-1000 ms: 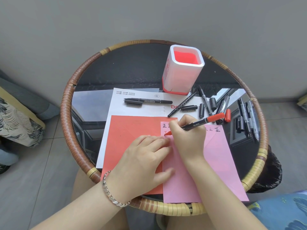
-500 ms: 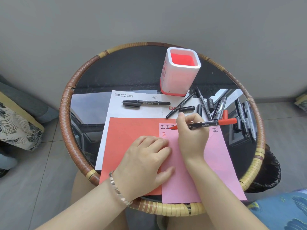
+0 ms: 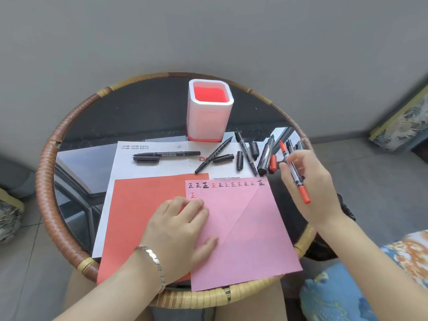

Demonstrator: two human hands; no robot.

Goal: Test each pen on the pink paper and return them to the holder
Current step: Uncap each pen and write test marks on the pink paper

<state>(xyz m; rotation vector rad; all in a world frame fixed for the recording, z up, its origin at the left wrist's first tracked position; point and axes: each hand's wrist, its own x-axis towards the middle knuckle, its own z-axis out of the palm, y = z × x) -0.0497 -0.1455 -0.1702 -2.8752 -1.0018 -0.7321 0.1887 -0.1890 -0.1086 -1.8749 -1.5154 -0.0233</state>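
The pink paper (image 3: 243, 230) lies on the round table with a row of written marks along its top edge and one red mark below. My left hand (image 3: 178, 230) presses flat on its left part. My right hand (image 3: 308, 184) is lifted off to the right and holds a red-tipped pen (image 3: 294, 172) with its tip pointing away. The white holder (image 3: 209, 112) with a red inside stands at the back and shows no pens. Several uncapped black pens (image 3: 214, 155) and loose caps (image 3: 239, 161) lie in front of it.
A red sheet (image 3: 143, 216) and a white printed sheet (image 3: 148, 163) lie under the pink paper. The table has a raised wicker rim (image 3: 46, 181) and a glass top. Patterned cushions sit on the floor at both sides.
My right hand lifted the red pen off the pink paper and swung it right, over the loose pens. The red mark now shows uncovered. My left hand stayed in place.
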